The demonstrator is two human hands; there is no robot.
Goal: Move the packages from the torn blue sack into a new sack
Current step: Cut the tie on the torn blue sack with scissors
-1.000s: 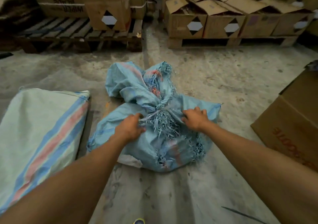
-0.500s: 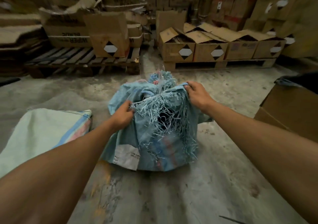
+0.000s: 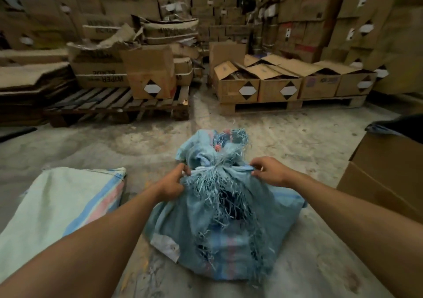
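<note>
The torn blue sack [image 3: 219, 208] is seen standing on the concrete floor [image 3: 297, 151] in the lower middle of the head view, its neck gathered and bound with a pale cord, above which a tuft of frayed fabric rises. Long ragged tears run down the side facing the camera, with loose blue strands hanging over dark gaps; whatever lies inside cannot be made out. A pale label patch is seen at the sack's lower left. The left hand [image 3: 172, 184] is pressed against the left side of the neck, its fingers curled into the fabric just beneath the tie. The right hand [image 3: 267, 170] is held at the right side of the neck, where a fold of the blue fabric is pinched between thumb and fingertips. A second sack [image 3: 57, 210], pale green with blue and pink stripes, is laid flat on the floor to the left, just beside the left forearm and apart from the torn one. A brown cardboard box [image 3: 384, 174] is placed on the right. Further back, two wooden pallets [image 3: 119, 105] loaded with open cartons [image 3: 279, 85] are seen.
</note>
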